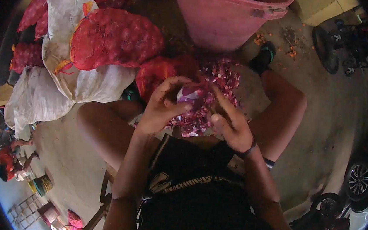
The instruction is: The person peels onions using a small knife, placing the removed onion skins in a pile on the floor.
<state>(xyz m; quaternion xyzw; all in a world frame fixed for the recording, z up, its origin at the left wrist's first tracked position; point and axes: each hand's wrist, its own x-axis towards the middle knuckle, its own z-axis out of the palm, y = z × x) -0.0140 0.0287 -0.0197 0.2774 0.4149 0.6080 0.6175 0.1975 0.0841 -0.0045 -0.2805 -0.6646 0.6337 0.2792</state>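
My left hand [163,106] is closed around a red onion [189,93] with purple and whitish layers, its thumb across the near side. Just right of the onion, my right hand [233,124] has its fingers stretched out and the thumb apart, with nothing visible in the grasp. Below both hands lies a pile of loose purple onion skins [224,80], spread on the floor between my legs. A red mesh sack [154,75] slumps beside the pile, behind my left hand.
A large pink tub [220,22] stands ahead. To the left, a full red mesh sack of onions [116,39] leans on white woven sacks [41,93]. A person in red [8,161] is at the far left. Vehicles with wheels [359,178] stand to the right.
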